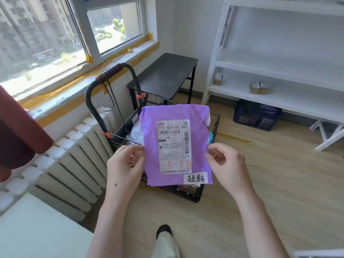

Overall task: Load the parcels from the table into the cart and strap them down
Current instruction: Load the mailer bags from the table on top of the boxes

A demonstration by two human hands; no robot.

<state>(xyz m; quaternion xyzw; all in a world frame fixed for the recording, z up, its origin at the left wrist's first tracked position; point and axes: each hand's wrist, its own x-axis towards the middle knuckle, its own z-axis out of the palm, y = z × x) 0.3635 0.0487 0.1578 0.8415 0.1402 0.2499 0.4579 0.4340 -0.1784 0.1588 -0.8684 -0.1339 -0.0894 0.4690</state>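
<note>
A flat purple parcel (197, 125) with a white shipping label and red handwriting hangs upright in front of me. My left hand (123, 166) pinches its left edge and my right hand (226, 164) pinches its right edge. Behind and below it stands a black wire cart (216, 125) with a tall looped handle (111, 73); a black elastic cord hangs from that handle. Inside the cart lie other parcels (136, 133), white and teal, mostly hidden by the purple one. A pale table (37, 229) corner shows at the lower left.
A white radiator (74, 161) runs under the window on the left. A small black table (163, 73) stands behind the cart. White shelving (279, 67) fills the right, with a dark crate (256, 114) beneath it. Wooden floor lies open on the right. My shoe (163, 230) is below.
</note>
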